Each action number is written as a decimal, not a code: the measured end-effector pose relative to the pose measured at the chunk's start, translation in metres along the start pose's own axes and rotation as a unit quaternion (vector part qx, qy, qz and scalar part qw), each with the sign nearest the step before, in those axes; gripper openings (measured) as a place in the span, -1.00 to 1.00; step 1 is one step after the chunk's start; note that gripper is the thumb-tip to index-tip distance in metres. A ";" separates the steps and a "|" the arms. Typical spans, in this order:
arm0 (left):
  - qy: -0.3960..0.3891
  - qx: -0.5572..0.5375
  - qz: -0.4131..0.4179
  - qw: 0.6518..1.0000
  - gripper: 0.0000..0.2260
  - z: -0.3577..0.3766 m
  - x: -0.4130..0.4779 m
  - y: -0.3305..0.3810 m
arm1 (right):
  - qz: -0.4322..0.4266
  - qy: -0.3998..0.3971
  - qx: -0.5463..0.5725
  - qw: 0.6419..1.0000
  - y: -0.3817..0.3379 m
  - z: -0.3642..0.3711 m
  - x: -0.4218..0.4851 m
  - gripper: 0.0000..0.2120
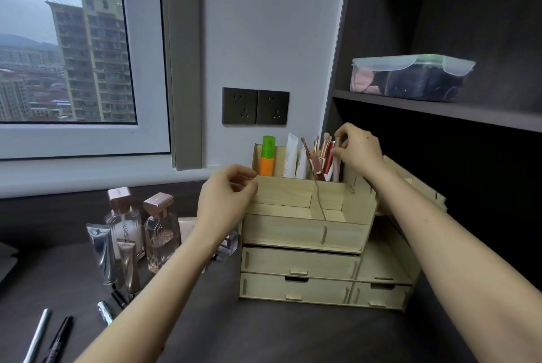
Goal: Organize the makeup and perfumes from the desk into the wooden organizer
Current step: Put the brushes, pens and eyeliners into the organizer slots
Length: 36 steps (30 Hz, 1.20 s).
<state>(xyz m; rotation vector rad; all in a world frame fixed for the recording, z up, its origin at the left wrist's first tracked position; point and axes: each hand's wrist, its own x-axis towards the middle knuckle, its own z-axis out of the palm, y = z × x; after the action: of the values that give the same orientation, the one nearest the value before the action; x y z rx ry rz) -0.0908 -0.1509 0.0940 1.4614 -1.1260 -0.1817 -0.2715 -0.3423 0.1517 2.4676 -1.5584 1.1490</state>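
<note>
A pale wooden organizer (302, 229) with drawers stands on the dark desk. Its back compartments hold a green and orange bottle (268, 157), white tubes (291, 159) and several makeup brushes (318, 151). My right hand (356, 147) pinches a slim pinkish tube (337, 162) standing in the back right compartment. My left hand (225, 195) rests curled against the organizer's left top edge, holding nothing I can see. Two perfume bottles (159, 230) with rose-gold caps stand left of the organizer, with silver and bronze tubes (102, 248) in front.
Pens and small sticks (57, 339) lie at the desk's front left. A small clear bottle (230, 244) sits partly behind my left forearm. A lidded plastic box (410, 78) sits on the dark shelf at right. Wall sockets (255, 106) are behind the organizer.
</note>
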 end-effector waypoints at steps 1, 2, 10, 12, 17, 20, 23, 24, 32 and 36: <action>0.001 0.003 0.001 1.000 -0.91 0.000 0.001 0.001 | 0.002 -0.011 -0.014 1.000 0.001 0.002 0.000 -0.71; 0.001 0.004 0.001 1.000 -0.91 0.000 0.001 0.001 | 0.003 -0.018 -0.024 1.000 0.003 0.002 0.000 -0.73; 0.000 0.004 -0.007 1.000 -0.90 0.001 0.003 -0.001 | -0.091 0.031 -0.204 0.974 -0.006 0.003 0.003 -0.60; 0.000 0.000 -0.015 1.000 -0.90 0.003 0.003 -0.002 | -0.115 0.020 -0.187 0.975 -0.013 0.007 0.001 -0.57; 0.004 -0.002 -0.028 1.000 -0.90 0.004 0.004 -0.006 | -0.129 -0.020 -0.190 0.973 -0.016 0.009 0.003 -0.75; 0.006 -0.006 -0.032 0.999 -0.89 0.004 0.005 -0.007 | -0.084 -0.003 -0.187 0.979 -0.005 0.003 0.009 -0.81; 0.004 -0.005 -0.031 0.999 -0.89 0.005 0.006 -0.007 | -0.054 -0.019 -0.117 0.991 0.004 0.003 0.012 -0.82; 0.002 -0.005 -0.032 0.999 -0.89 0.005 0.006 -0.007 | -0.047 -0.026 -0.091 0.994 0.005 0.004 0.013 -0.82; 0.013 0.013 -0.027 0.999 -0.87 -0.015 0.002 -0.008 | -0.080 0.010 -0.100 0.992 -0.003 -0.010 0.006 -0.79; 0.021 0.025 -0.018 0.999 -0.85 -0.040 -0.008 -0.005 | -0.125 0.044 -0.099 0.986 -0.034 -0.027 -0.014 -0.78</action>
<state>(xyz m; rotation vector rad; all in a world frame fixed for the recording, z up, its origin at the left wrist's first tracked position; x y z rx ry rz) -0.0651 -0.1186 0.0968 1.5241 -1.0765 -0.1484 -0.2639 -0.3043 0.1749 2.3641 -1.2298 0.9956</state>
